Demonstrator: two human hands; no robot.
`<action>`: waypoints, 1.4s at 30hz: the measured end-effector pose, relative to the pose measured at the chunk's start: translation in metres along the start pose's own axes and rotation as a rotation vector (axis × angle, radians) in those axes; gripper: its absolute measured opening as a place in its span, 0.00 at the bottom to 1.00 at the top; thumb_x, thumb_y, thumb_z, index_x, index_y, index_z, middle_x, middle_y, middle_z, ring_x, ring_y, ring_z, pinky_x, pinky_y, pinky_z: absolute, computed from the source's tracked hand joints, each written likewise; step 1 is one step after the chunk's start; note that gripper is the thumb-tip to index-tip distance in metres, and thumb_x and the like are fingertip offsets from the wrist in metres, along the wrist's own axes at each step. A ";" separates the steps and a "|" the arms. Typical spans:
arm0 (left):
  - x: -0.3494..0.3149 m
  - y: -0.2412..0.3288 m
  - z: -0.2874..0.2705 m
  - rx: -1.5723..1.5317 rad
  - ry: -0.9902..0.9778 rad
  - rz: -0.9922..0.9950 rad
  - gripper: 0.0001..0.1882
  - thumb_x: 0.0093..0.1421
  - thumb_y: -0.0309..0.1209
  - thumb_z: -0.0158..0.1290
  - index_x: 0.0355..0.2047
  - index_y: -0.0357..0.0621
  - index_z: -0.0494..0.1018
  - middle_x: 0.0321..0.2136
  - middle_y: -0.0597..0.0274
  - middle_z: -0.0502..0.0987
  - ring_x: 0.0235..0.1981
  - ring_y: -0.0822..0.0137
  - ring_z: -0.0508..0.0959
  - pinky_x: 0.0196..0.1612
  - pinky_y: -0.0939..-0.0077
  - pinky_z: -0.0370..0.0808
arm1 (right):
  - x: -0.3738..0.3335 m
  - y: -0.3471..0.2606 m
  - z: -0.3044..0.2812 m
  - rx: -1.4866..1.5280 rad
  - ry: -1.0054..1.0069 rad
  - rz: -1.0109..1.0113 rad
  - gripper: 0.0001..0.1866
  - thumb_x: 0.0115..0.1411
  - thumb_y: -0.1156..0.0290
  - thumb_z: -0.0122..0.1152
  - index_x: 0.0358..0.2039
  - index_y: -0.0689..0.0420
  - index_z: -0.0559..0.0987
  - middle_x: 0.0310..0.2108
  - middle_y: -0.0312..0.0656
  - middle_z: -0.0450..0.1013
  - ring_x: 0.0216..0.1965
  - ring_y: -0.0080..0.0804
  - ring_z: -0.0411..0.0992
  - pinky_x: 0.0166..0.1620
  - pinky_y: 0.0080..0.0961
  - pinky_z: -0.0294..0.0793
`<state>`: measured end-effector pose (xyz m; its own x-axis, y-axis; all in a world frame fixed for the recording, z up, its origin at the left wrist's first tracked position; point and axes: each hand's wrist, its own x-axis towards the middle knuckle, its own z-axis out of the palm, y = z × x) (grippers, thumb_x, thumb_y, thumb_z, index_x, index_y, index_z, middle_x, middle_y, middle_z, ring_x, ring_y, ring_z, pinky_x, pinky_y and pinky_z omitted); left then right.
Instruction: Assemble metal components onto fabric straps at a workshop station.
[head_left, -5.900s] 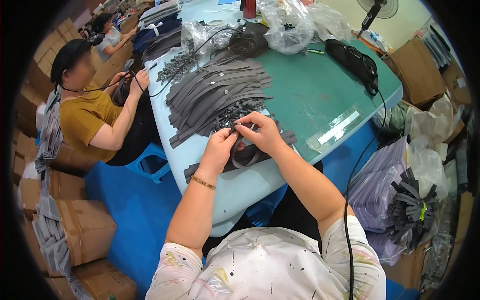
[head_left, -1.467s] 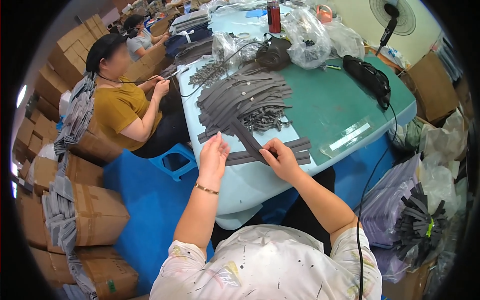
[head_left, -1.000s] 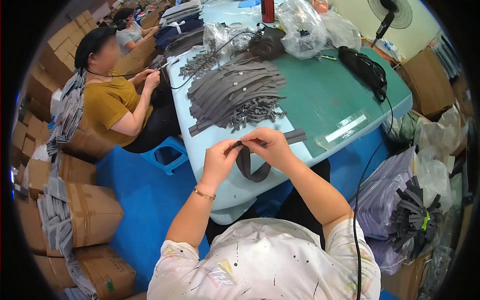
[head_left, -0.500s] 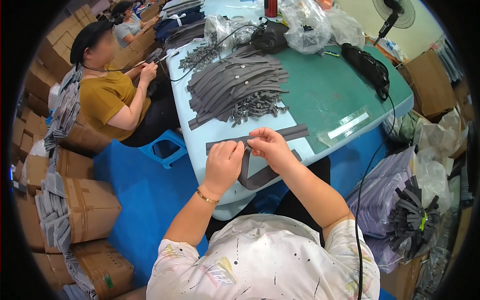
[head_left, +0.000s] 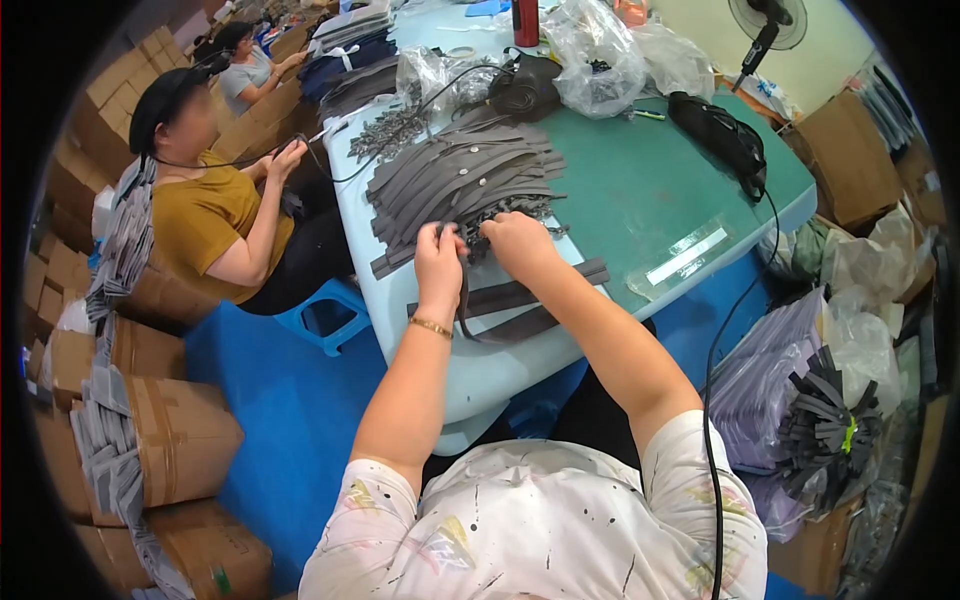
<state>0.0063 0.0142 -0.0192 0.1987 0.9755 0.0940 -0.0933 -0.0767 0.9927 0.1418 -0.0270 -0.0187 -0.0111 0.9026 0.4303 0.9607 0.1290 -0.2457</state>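
Note:
My left hand (head_left: 440, 265) is closed on the end of a dark grey zipper tape (head_left: 463, 300). From my fingers the tape hangs down and bends to the right along the table's near edge. Just to the right, my right hand (head_left: 520, 245) reaches to the near side of a heap of small dark zipper sliders (head_left: 515, 208), its fingers pinched together. What lies between those fingertips is hidden. Another grey zipper tape (head_left: 590, 272) lies flat under my forearms. Beyond my hands a large fanned stack of grey zipper tapes (head_left: 430, 170) covers the table.
A green mat (head_left: 640, 190) covers the right of the pale blue table (head_left: 440, 375). Plastic bags (head_left: 597, 60), a black pouch (head_left: 715, 140) and a red flask (head_left: 525, 22) stand farther back. A co-worker (head_left: 215, 200) sits at the left, near a blue stool (head_left: 325, 318) and cartons (head_left: 180, 425).
Both hands have moved away from me, toward the heap of sliders, and come apart. My right hand has let go of the tape; my left still holds it.

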 end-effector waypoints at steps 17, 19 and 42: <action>-0.012 0.017 0.000 -0.303 -0.366 -0.210 0.06 0.58 0.23 0.51 0.37 0.35 0.71 0.32 0.62 0.76 0.28 0.75 0.75 0.32 0.85 0.73 | -0.009 0.032 -0.017 1.912 -0.159 0.448 0.19 0.59 0.78 0.50 0.52 0.58 0.68 0.37 0.35 0.71 0.35 0.17 0.68 0.39 0.13 0.68; -0.012 0.017 0.000 -0.294 -0.376 -0.211 0.07 0.59 0.24 0.51 0.37 0.35 0.71 0.33 0.61 0.76 0.29 0.73 0.76 0.33 0.84 0.74 | -0.009 0.025 -0.017 1.710 -0.114 0.545 0.22 0.58 0.80 0.50 0.54 0.53 0.68 0.37 0.35 0.71 0.35 0.17 0.69 0.38 0.14 0.68; -0.011 0.010 -0.002 -0.323 -0.343 -0.209 0.07 0.59 0.25 0.50 0.36 0.34 0.71 0.31 0.60 0.76 0.27 0.73 0.76 0.31 0.83 0.74 | -0.010 0.006 -0.019 1.196 0.062 0.264 0.12 0.57 0.79 0.55 0.43 0.61 0.77 0.34 0.38 0.75 0.35 0.22 0.74 0.39 0.18 0.73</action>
<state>0.0010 0.0030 -0.0103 0.5491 0.8352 -0.0302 -0.3031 0.2327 0.9241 0.1531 -0.0432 -0.0081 0.1898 0.9413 0.2791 0.0718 0.2702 -0.9601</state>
